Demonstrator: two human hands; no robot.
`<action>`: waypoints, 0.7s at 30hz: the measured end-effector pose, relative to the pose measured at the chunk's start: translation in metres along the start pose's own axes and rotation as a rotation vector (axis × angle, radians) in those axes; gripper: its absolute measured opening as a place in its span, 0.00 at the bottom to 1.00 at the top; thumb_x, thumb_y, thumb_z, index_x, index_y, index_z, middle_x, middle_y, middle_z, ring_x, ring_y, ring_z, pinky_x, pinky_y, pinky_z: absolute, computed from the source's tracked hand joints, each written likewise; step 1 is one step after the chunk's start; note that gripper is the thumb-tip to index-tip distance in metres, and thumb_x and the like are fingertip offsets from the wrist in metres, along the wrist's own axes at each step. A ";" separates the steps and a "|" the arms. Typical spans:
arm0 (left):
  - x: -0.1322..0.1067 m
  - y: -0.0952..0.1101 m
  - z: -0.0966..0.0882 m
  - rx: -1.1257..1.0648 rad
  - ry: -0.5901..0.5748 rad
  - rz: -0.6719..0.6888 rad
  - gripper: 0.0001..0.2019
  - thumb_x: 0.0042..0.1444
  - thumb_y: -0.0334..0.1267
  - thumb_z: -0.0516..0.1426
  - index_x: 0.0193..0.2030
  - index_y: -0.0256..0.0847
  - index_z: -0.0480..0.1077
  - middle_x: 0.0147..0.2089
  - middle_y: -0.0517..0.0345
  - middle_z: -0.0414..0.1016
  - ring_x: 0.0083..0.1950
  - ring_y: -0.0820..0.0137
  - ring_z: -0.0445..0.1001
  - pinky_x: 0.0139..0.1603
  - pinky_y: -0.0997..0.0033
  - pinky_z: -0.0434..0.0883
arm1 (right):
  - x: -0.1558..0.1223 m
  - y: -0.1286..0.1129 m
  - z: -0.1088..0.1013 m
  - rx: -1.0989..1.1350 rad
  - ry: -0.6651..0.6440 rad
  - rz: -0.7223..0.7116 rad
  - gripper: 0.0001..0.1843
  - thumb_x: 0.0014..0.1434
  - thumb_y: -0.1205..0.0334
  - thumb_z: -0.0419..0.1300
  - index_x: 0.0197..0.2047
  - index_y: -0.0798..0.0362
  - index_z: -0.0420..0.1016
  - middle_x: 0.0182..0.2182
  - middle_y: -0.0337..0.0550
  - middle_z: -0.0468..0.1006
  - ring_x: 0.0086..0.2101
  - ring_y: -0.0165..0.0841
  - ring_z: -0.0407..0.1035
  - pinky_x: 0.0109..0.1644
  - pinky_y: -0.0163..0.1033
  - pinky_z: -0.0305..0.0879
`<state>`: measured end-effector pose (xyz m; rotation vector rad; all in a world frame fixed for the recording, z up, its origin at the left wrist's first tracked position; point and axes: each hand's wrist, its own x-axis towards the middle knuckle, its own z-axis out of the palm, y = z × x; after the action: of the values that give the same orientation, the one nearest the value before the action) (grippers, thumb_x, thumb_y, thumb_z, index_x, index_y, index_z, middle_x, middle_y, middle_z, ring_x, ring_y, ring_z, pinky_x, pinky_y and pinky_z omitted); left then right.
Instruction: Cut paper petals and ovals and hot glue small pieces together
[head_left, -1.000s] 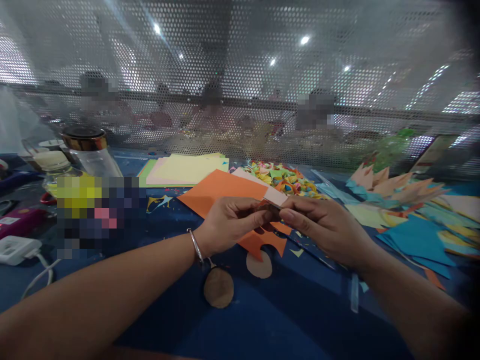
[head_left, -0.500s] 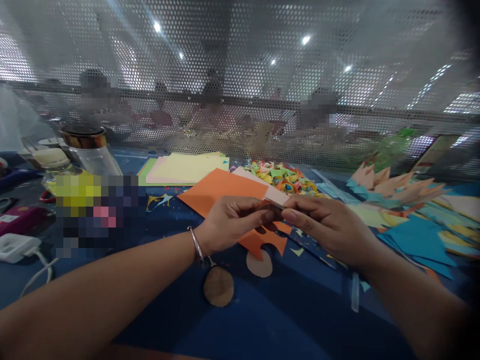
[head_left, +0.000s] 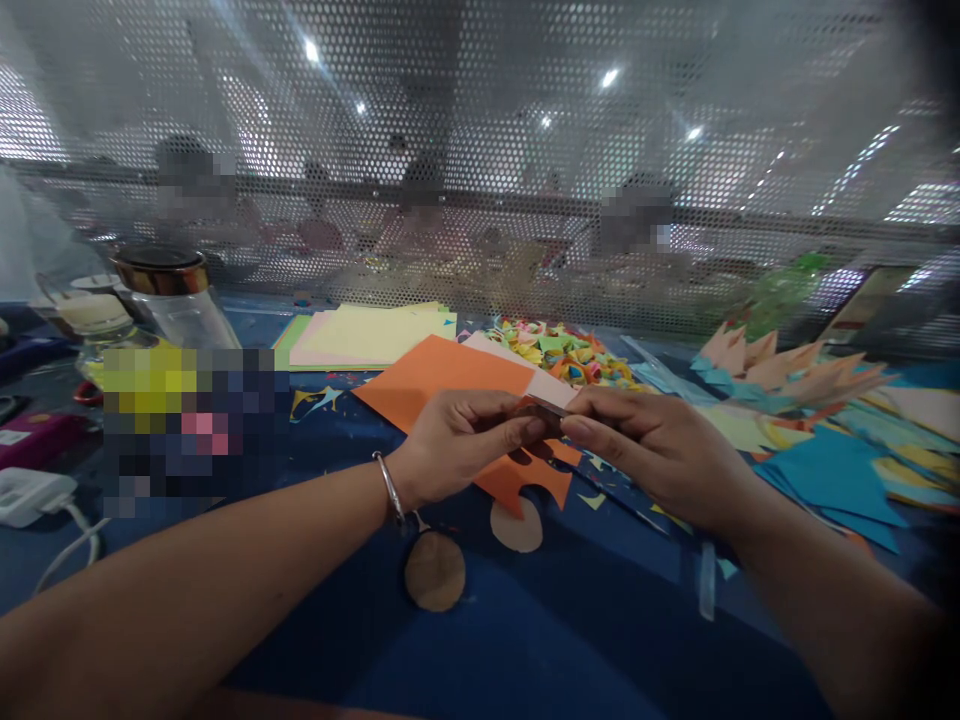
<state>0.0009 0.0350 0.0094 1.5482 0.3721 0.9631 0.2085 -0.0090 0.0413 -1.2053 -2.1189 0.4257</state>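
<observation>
My left hand [head_left: 457,445], with a bracelet at the wrist, pinches one end of a small, thin, folded-looking piece of paper [head_left: 549,408]. At its other end, the thumb and fingers of my right hand [head_left: 660,445] are closed on it too. Fingers cover much of this piece. Behind and under the hands lies an orange paper sheet [head_left: 442,375]. Orange paper with curved cut-outs [head_left: 529,485] shows below them. A pale paper circle [head_left: 517,525] lies just under its edge, and a brown disc [head_left: 435,571] sits nearer me.
Pastel sheets [head_left: 375,335] and a heap of small colourful paper pieces [head_left: 570,350] lie at the back. Blue papers [head_left: 832,475] and pointed folded paper [head_left: 780,370] are on the right. A lidded jar [head_left: 176,300] and white charger [head_left: 34,495] stand left. A perforated screen [head_left: 487,250] borders the table.
Both hands keep hold of the small paper piece, which has tilted slightly between the fingers. The whole view has shifted a little.
</observation>
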 end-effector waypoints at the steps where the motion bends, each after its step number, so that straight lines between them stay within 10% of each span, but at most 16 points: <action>1: 0.000 0.000 0.000 -0.005 -0.003 0.002 0.15 0.56 0.47 0.65 0.39 0.35 0.81 0.35 0.51 0.82 0.35 0.72 0.80 0.37 0.75 0.75 | 0.000 0.000 0.000 -0.002 -0.002 -0.002 0.22 0.67 0.42 0.54 0.30 0.48 0.73 0.23 0.37 0.70 0.25 0.30 0.63 0.29 0.36 0.60; 21: 0.002 0.001 -0.002 0.033 0.037 0.004 0.09 0.56 0.40 0.64 0.32 0.36 0.79 0.30 0.57 0.78 0.29 0.78 0.71 0.33 0.77 0.71 | 0.001 0.007 -0.001 -0.073 0.006 -0.003 0.24 0.68 0.42 0.53 0.29 0.49 0.71 0.23 0.38 0.69 0.24 0.30 0.63 0.28 0.37 0.59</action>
<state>0.0000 0.0375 0.0109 1.5636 0.4129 0.9937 0.2133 -0.0050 0.0384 -1.2427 -2.1469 0.3461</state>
